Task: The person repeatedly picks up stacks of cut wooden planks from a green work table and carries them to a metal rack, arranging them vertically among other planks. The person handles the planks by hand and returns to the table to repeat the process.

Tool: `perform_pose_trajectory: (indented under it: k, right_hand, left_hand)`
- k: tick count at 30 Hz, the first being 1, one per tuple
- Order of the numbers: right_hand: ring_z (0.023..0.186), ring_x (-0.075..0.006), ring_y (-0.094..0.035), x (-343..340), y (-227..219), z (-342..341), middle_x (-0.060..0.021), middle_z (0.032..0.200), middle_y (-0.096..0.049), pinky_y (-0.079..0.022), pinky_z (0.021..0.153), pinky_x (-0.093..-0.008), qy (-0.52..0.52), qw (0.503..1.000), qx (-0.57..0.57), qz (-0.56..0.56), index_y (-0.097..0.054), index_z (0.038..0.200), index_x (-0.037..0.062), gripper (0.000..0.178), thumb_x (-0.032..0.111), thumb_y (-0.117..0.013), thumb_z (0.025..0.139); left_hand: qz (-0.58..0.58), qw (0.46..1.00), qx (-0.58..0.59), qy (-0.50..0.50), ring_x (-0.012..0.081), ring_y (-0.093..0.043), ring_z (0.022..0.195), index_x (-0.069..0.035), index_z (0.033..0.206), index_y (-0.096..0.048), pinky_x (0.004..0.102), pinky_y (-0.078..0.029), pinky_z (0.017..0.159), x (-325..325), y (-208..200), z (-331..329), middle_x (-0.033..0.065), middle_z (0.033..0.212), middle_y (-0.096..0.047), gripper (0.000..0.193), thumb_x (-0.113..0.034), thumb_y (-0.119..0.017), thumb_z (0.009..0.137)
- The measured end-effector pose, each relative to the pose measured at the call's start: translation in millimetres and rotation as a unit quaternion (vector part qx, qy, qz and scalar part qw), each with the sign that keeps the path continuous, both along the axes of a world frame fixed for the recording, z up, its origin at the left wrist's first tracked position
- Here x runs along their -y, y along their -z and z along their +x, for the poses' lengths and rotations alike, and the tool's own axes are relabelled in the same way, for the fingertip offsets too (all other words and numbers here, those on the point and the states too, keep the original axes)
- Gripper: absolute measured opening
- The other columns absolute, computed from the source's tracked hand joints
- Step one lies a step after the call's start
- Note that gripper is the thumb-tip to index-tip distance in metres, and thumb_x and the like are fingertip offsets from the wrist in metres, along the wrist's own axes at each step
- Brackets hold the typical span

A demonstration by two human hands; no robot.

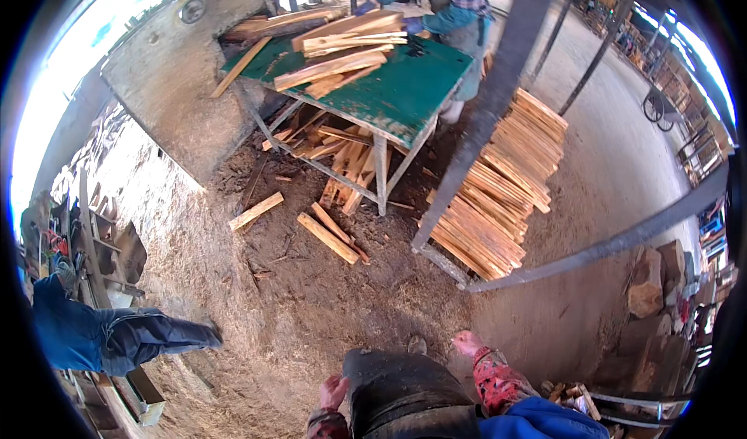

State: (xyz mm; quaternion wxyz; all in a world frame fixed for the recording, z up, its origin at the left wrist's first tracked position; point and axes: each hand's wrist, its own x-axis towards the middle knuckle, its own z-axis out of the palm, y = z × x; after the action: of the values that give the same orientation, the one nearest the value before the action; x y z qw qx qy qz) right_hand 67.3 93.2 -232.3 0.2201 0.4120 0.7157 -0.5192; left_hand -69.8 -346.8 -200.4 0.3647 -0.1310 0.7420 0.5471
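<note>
My left hand point(334, 392) hangs beside the dark apron point(405, 384), its fingers curled in with nothing seen in them. On the other side my right hand point(468, 343) is held out from a red patterned sleeve point(498, 381); its fingers are also curled, and no object shows. Neither hand touches any wood. Ahead on the ground lie a few loose wooden slats point(328, 238), nearer the green-topped table point(420, 81) than my hands. To the right of it stands a tall stack of wooden slats point(498, 190) behind a metal frame.
Across the table a co-worker point(455, 11) in blue gloves handles boards point(350, 42). Another person point(117, 334) in blue bends at the far left. A slanting metal post point(490, 112) and low bar point(599, 240) bound the stack. Cut logs point(647, 283) lie at right.
</note>
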Motion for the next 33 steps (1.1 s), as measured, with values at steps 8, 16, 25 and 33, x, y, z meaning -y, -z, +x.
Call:
perform_pose_trajectory:
  k: [8, 16, 25, 33]
  right_hand:
    - [0.063, -0.0130, -0.059, 25, -14, -150, -0.0032, 0.070, -0.063, -0.049, 0.058, -0.0297, -0.114, 0.986, -0.017, 0.120, -0.064, 0.097, 0.0020, 0.030, 0.029, -0.069, 0.084]
    - [0.074, -0.0130, -0.061, 61, 5, -212, -0.0048, 0.083, -0.065, -0.050, 0.065, -0.0282, -0.090, 0.995, -0.022, 0.047, -0.061, 0.109, 0.0018, 0.036, 0.028, -0.069, 0.085]
    - [0.053, -0.0124, -0.054, 74, -39, -310, -0.0017, 0.064, -0.059, -0.045, 0.049, -0.0286, 0.008, 0.999, 0.024, -0.023, -0.062, 0.086, 0.0041, 0.019, 0.022, -0.066, 0.087]
    - [0.058, -0.0084, -0.057, 69, 8, -410, -0.0009, 0.070, -0.061, -0.046, 0.049, -0.0248, -0.030, 0.996, 0.034, -0.077, -0.063, 0.094, 0.0051, 0.020, 0.022, -0.070, 0.086]
  left_hand:
    - [-0.046, 0.983, 0.092, -0.154, 0.0207, -0.068, 0.064, 0.008, 0.086, -0.062, 0.0300, -0.056, 0.057, 86, 18, 3, 0.0127, 0.074, -0.067, 0.032, -0.023, -0.067, 0.085]
    - [-0.018, 0.978, 0.050, -0.203, 0.0192, -0.067, 0.066, 0.005, 0.088, -0.062, 0.0297, -0.055, 0.057, 119, 41, -97, 0.0113, 0.074, -0.066, 0.025, -0.020, -0.067, 0.086]
    - [0.035, 0.978, -0.045, -0.201, 0.0180, -0.066, 0.072, 0.007, 0.102, -0.059, 0.0298, -0.054, 0.064, 70, 2, -293, 0.0114, 0.085, -0.066, 0.033, -0.021, -0.068, 0.087]
    - [0.006, 0.994, -0.004, -0.109, 0.0136, -0.062, 0.067, 0.006, 0.093, -0.064, 0.0284, -0.051, 0.062, 16, -13, -348, 0.0073, 0.075, -0.067, 0.032, -0.025, -0.070, 0.085]
